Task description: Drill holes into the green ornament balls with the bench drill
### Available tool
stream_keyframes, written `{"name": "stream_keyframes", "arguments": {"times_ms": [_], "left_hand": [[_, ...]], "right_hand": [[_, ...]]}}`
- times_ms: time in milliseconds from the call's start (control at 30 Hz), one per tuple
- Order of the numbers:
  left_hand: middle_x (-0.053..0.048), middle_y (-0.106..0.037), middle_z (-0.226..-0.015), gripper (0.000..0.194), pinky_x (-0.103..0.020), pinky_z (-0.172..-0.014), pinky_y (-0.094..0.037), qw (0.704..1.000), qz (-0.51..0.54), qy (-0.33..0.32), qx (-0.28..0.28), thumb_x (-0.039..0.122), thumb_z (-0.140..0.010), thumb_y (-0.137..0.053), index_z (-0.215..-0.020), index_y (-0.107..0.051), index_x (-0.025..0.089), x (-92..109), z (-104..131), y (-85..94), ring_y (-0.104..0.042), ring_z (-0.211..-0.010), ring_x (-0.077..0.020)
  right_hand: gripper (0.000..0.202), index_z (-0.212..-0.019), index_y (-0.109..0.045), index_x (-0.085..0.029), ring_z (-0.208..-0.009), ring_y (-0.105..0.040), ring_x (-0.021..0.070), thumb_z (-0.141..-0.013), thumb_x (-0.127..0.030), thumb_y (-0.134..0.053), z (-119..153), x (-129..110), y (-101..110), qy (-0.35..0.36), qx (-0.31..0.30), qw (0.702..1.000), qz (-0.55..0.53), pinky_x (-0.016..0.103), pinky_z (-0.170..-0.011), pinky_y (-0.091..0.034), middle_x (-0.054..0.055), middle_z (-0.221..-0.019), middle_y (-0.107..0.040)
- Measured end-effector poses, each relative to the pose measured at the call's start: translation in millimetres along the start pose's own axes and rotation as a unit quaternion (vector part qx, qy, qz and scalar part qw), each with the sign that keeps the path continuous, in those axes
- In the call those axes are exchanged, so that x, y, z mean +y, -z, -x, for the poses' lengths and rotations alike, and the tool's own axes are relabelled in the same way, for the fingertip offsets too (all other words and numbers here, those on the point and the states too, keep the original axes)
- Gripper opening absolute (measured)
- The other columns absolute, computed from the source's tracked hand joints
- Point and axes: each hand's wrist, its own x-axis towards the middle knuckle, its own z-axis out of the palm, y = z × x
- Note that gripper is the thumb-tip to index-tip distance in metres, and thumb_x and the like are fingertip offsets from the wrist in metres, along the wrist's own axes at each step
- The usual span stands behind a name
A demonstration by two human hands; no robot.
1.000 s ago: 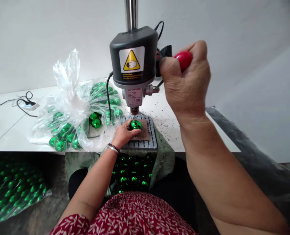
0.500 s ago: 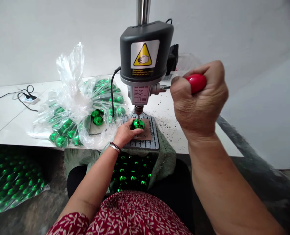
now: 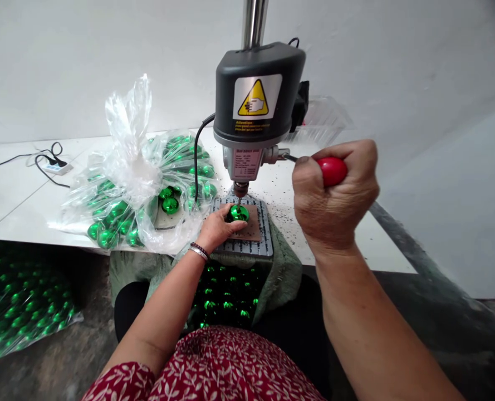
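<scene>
A black and grey bench drill press [image 3: 258,100] stands in front of me. My left hand [image 3: 221,227] grips a shiny green ball [image 3: 239,213] between thumb and fingers. The ball rests on a brown board [image 3: 250,229] on the drill's slotted metal base [image 3: 265,245]. Right above the ball is the drill chuck [image 3: 241,189], its bit reaching the ball's top; whether it has gone in I cannot tell. My right hand [image 3: 337,195] is wrapped round the red knob [image 3: 333,170] of the feed lever at the drill's right side.
Left of the drill lies a clear plastic bag [image 3: 132,172] of green balls. More balls fill a bag on the floor [image 3: 25,306] and an opening below the base [image 3: 228,295]. A power strip [image 3: 56,169], a clear plastic tray [image 3: 320,120] and dark shavings are on the table.
My right hand has lowered with the red knob, turning the feed lever downward. The whole view has shifted slightly. My left hand stays on the ball.
</scene>
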Motion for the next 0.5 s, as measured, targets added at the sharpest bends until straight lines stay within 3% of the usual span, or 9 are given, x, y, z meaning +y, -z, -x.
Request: {"name": "stream_keyframes", "arguments": {"times_ms": [500], "left_hand": [[0.0, -0.073, -0.095, 0.055, -0.03, -0.083, -0.05, 1.0, 0.017, -0.015, 0.008, 0.039, -0.066, -0.076, -0.118, -0.066, 0.025, 3, 2, 1.4, -0.065, -0.09, -0.0225]], "right_hand": [[0.013, -0.08, -0.048, -0.023, -0.059, -0.051, 0.0076, -0.081, -0.034, -0.054, 31, 12, -5, 0.004, 0.04, 0.999, -0.019, 0.025, -0.058, -0.044, -0.004, -0.069, -0.055]]}}
